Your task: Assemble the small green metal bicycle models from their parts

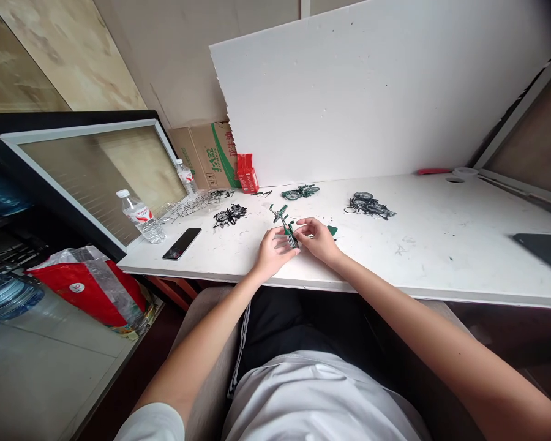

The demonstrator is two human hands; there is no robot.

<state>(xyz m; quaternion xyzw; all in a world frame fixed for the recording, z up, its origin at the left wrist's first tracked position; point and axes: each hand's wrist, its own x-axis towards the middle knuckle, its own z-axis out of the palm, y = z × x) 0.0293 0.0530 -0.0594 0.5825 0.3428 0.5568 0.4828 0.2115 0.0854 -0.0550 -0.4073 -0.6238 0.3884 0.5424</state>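
Near the table's front edge, my left hand (274, 253) is closed around the lower part of a partly built green model bicycle (289, 232). Its handlebar end tilts up and away to the left, with no wheels visible on it. The fingers of my right hand (318, 240) pinch at the near right side of the same model; what exactly lies under the fingertips is hidden. A green part (332, 231) lies on the table just beyond my right hand.
On the white table (441, 245) are a green model bicycle (300, 192), black bicycle parts (230, 215), a dark bicycle pile (370, 205), and clear sprues (193, 205). A phone (182, 244), water bottle (141, 215), red box (247, 174) and red-handled tool (434, 171) also lie around.
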